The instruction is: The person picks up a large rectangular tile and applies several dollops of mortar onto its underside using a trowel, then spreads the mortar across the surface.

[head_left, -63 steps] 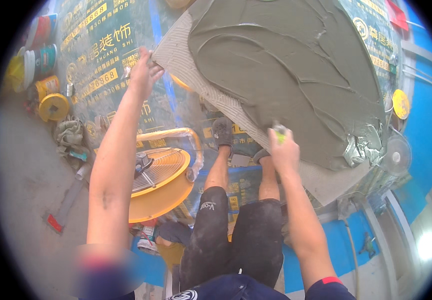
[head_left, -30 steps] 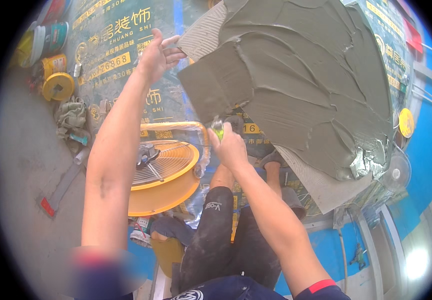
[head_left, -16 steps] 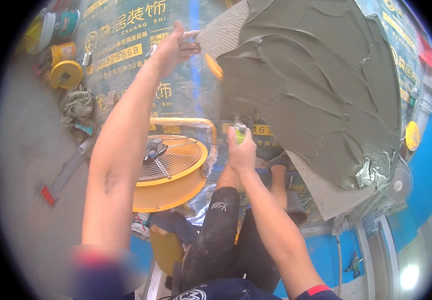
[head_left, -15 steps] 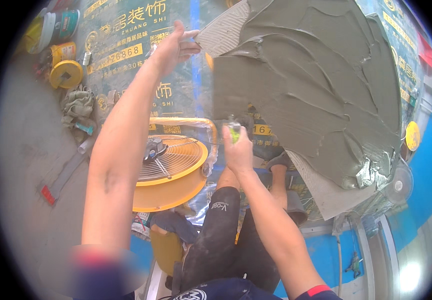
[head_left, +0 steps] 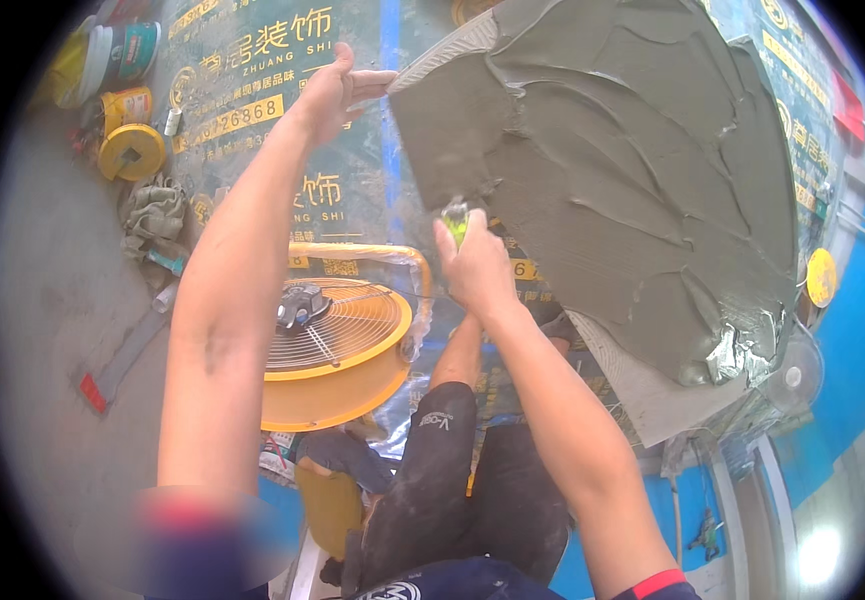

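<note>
My right hand is wrapped round the yellow-green handle of a trowel. Its wide flat blade, grey with mortar, lies over the left edge of a large tile, and its outline blends into the coating. Thick grey mortar covers most of the tile in wavy ridges. At the tile's upper left corner my left hand is open, fingers stretched out and their tips at the edge; whether they press on it I cannot tell.
A yellow drum fan stands between my arms, close to my knee. Buckets, a yellow round lid, a crumpled cloth and a red-tipped scraper-like tool lie at the left. Printed green sheeting covers the floor.
My right hand has pushed the trowel up and slightly left toward the tile's corner, tilting it. The blade and mortar now cover ridged tile that showed there. My left hand has barely moved.
</note>
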The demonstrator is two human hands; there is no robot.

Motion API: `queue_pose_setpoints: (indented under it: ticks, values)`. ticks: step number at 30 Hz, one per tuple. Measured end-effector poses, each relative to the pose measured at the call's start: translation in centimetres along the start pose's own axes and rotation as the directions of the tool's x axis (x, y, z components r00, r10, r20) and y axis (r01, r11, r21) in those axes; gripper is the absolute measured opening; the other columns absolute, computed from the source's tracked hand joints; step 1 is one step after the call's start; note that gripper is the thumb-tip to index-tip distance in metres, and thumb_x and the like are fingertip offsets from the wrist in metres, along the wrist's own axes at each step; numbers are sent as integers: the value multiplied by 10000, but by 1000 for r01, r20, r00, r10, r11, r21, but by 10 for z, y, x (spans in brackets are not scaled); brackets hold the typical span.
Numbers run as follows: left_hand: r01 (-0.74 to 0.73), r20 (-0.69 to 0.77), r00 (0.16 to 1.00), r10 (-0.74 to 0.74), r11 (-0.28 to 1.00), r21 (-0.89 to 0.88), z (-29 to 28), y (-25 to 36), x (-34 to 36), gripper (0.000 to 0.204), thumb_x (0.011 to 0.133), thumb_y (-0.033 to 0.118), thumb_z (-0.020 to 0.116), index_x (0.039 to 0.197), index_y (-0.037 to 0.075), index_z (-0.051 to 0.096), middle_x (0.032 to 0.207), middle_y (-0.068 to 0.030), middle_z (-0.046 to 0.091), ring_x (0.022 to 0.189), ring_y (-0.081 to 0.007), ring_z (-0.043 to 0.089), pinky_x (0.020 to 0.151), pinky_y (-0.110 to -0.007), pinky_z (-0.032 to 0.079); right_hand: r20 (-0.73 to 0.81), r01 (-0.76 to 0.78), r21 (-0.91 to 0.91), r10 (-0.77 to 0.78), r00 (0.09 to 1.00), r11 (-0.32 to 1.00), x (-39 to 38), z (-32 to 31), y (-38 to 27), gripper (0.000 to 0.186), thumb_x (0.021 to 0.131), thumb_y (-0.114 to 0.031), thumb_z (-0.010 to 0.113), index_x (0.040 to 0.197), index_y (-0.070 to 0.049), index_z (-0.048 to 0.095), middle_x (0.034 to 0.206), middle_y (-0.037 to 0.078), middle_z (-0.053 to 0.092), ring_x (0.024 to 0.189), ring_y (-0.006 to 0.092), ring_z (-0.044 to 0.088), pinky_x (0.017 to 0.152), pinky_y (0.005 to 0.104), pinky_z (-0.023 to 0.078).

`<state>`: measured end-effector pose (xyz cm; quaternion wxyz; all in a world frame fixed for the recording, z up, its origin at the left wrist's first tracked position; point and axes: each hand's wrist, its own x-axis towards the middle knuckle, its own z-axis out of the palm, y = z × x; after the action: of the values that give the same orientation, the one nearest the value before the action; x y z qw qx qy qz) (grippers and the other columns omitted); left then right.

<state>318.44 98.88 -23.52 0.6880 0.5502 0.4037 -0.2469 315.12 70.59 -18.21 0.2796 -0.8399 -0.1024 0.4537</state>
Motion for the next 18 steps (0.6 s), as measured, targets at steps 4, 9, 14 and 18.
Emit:
queue_pose_setpoints:
  ticks: [4,9,14,18]
  values:
    - [12,-43,999,-10,999,41,0,0,-2,832,962,590,17,1319,32,520,1426,-117,440,1403,-253,260,1159,-487,78,125,65,-22,-62,990,998,-31,-26,23,403,914,-380,558,1010,2,474,843,293,631,859,469,606,737,519,471]
    - [-57,-65,996,57,998,-1,6,-3,-2,816,966,600,68,1318,14,514,1390,-158,466,1372,-296,309,1148,-485,124,-4,162,-357,-175,985,920,-14,-99,59,354,910,-361,564,1011,-34,476,834,211,658,764,403,642,677,486,503]
    - [-85,-99,993,69,983,-165,6,-16,4,828,966,618,126,1284,-37,520,1284,-163,556,1267,-303,441,1118,-445,237,-83,202,-599,-311,947,774,48,-162,50,342,907,-381,570,951,-55,476,792,212,647,727,407,638,643,505,498]
    - [-126,-122,988,99,965,-230,12,-23,7,832,965,624,157,1252,-57,538,1216,-161,573,1105,-287,551,1040,-413,351,-256,57,-286,-134,957,956,65,-186,52,421,902,-437,572,944,-21,523,748,208,635,674,396,625,624,461,492]
